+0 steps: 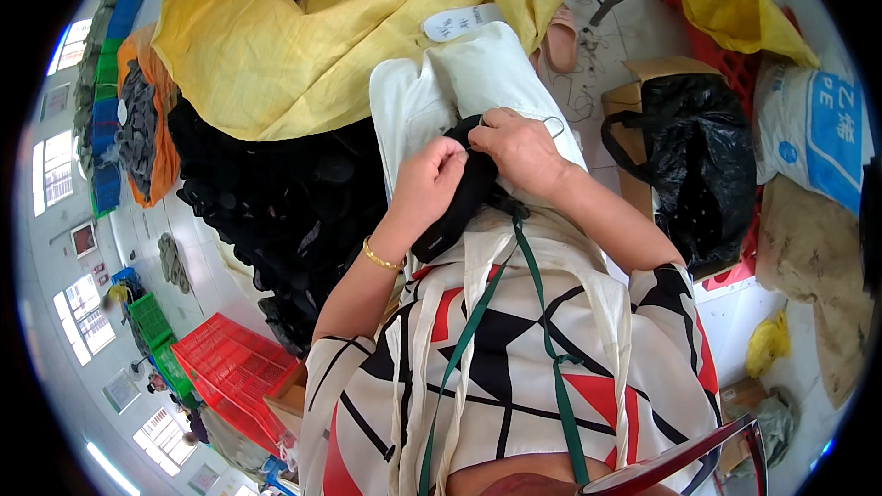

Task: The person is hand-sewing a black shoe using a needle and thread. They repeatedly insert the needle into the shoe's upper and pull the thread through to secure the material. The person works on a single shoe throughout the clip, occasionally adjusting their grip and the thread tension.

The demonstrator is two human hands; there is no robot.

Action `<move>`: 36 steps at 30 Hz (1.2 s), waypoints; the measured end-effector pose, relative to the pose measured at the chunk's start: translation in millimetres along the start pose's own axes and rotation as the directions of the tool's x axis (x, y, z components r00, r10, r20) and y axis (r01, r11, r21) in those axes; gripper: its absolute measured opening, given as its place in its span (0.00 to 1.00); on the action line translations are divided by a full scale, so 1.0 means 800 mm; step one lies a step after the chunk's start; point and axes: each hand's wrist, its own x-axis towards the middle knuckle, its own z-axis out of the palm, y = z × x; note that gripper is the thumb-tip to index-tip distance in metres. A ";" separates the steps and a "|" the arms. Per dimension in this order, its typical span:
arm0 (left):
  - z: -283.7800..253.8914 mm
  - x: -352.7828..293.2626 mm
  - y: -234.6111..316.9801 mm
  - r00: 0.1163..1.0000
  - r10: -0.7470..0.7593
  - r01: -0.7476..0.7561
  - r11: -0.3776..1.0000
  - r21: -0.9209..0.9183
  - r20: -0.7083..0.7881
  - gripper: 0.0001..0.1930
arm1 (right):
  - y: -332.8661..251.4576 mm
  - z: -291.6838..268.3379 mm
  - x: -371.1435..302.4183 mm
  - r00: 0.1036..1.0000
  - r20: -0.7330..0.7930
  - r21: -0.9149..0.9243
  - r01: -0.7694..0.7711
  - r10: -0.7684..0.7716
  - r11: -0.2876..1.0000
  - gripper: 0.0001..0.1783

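Around the seated person, a pale, glossy tiled floor (634, 28) runs to a whitish wall with bright windows (57, 170) at the far left. A broad, crumpled yellow woven sheet (266, 64) spreads ahead, and a large heap of small black soft pieces (285, 211) lies below it to the left. White cloth (496, 64) covers the lap, serving as the work surface. Lower left stands a slatted red plastic crate (234, 367); on the right, a shiny black plastic bag (698, 156) sits in an open brown cardboard box (634, 124).

Over the lap, close to the waist, rests a long, soft black fabric piece (455, 211): matte, padded-looking, rounded at its lower end, with a tiny pale mark there. It slants from lower left to upper right, its upper end between the two hands. The right hand (519, 149) grips that end, fingers bent and pinched together on the fabric. The left hand (432, 179) has its fingers curled closed on the near edge; whether they also pinch something tiny, I cannot tell. A thin gold-coloured bracelet (378, 257) circles the left wrist.
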 end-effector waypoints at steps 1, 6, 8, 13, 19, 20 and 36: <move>-0.004 0.006 0.002 1.000 -0.015 0.015 1.000 0.014 -0.011 0.05 | 0.001 0.001 0.000 0.999 0.013 0.036 -0.031 0.031 0.999 0.05; -0.011 0.020 -0.007 0.952 -0.291 0.305 0.915 -0.264 0.094 0.06 | -0.002 0.019 -0.003 0.987 -0.043 0.310 -0.135 0.155 0.941 0.04; -0.007 0.019 -0.022 0.955 -0.272 0.296 0.905 -0.305 0.121 0.06 | -0.011 0.027 -0.001 0.983 -0.058 0.320 -0.147 0.174 0.936 0.03; 0.001 0.016 -0.024 0.992 -0.116 0.123 0.978 -0.168 0.054 0.06 | -0.007 0.028 0.006 0.949 -0.097 0.670 -0.160 0.300 0.725 0.02; -0.003 0.017 -0.016 0.993 -0.112 0.114 0.985 -0.132 0.022 0.05 | 0.078 -0.069 -0.032 0.730 -0.042 0.999 0.037 0.682 0.022 0.06; -0.004 0.017 -0.014 0.991 -0.134 0.136 0.982 -0.130 0.030 0.05 | 0.098 -0.092 -0.043 0.697 -0.106 0.988 0.154 0.709 -0.003 0.06; 0.001 0.008 0.012 0.899 0.432 -0.315 0.746 0.587 -0.067 0.05 | 0.163 -0.188 -0.155 0.504 -0.253 0.905 0.425 0.826 0.018 0.06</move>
